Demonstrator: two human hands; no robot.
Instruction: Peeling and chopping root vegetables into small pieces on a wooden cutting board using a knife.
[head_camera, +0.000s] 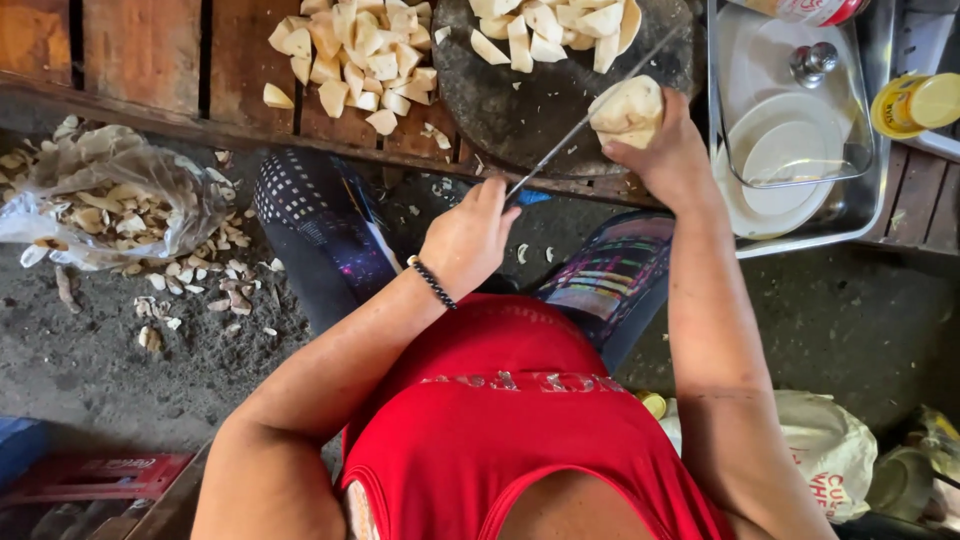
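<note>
My left hand (468, 236) grips the handle of a long thin knife (585, 120), whose blade slants up across a round dark chopping board (520, 115). At the board's right edge my right hand (668, 160) holds a peeled pale root chunk (626, 108), and the blade touches its left side. Several cut pale pieces (552, 25) lie at the top of the board. More cut pieces (352, 58) are heaped on the wooden table (150, 50) to the left of the board.
A metal tray (850, 215) with white plates and a glass lid (790, 110) stands to the right, beside a yellow-lidded jar (915, 103). A clear plastic bag of peelings (105, 195) and loose scraps lie on the ground at left. A white bag (825, 450) sits lower right.
</note>
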